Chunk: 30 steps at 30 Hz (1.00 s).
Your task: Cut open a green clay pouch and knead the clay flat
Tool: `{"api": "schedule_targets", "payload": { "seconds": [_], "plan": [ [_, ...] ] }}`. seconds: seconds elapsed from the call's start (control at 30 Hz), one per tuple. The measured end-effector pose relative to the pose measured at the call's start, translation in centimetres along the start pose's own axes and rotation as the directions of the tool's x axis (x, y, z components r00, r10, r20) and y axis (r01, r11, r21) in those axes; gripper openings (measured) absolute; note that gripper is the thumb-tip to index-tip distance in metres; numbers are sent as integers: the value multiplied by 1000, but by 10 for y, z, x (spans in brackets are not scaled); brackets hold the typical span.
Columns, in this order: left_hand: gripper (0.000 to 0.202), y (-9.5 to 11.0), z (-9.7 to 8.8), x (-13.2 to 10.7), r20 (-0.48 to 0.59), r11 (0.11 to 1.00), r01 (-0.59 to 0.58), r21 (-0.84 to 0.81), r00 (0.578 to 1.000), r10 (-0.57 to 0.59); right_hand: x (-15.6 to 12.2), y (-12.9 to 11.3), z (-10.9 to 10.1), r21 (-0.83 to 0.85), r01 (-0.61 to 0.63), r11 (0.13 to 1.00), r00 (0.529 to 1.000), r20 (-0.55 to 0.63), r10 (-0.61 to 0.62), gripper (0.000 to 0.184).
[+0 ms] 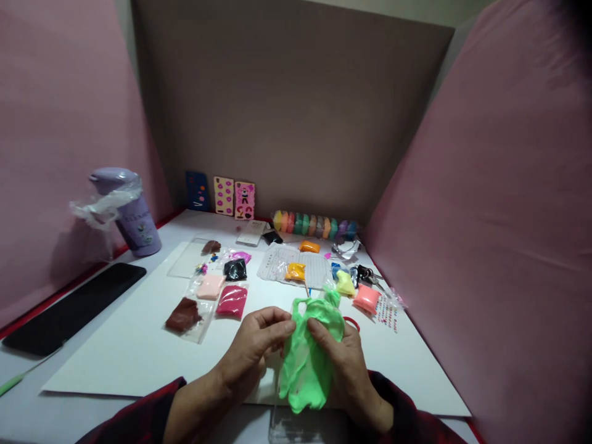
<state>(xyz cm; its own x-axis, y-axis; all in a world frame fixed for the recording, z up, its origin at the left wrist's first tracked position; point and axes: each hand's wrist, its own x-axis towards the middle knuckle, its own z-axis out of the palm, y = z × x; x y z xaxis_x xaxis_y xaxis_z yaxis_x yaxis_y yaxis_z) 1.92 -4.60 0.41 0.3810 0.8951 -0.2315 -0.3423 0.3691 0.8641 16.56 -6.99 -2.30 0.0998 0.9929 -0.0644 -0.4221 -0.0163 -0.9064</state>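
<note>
A bright green sheet of soft modelling clay [308, 364], thin and uneven with ragged edges, is held up at the front of the table. My left hand [250, 345] pinches its upper left edge between thumb and fingers. My right hand [349, 364] grips the right side, the thumb pressed on the front and the fingers hidden behind. A gap shows near the sheet's top left corner, and a small green lump [332, 297] sits at its top right. Below the clay lies a clear plastic piece [289, 427], partly covered; its kind is unclear.
Bagged clay lies around the white board [139, 351]: brown [184, 316], crimson [232, 301], coral [367, 298] and yellow [345, 283]. Behind are a paper sheet [271, 262], a row of coloured clay [314, 225] and decorated phone cases [224, 196]. A purple tumbler [136, 219] and black phone [76, 308] stand left.
</note>
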Motion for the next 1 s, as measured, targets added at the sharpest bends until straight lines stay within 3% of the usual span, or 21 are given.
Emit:
{"api": "schedule_targets", "payload": {
  "seconds": [0.17, 0.5, 1.0],
  "plan": [
    [30, -4, -2, 2, 2, 995, -77, 70, 997, 77, -3, 2, 0, -55, 14, 998, 1000, 10, -14, 22],
    [21, 4, 2, -4, -3, 1000, -12, 14, 1000, 12, 0, -2, 0, -12, -4, 1000, 1000, -31, 4, 27],
    [28, -6, -5, 2, 20, 995, -72, 70, 997, 71, 0, 2, -2, 15, 10, 1000, 1000, -4, -10, 23]
  ]
}}
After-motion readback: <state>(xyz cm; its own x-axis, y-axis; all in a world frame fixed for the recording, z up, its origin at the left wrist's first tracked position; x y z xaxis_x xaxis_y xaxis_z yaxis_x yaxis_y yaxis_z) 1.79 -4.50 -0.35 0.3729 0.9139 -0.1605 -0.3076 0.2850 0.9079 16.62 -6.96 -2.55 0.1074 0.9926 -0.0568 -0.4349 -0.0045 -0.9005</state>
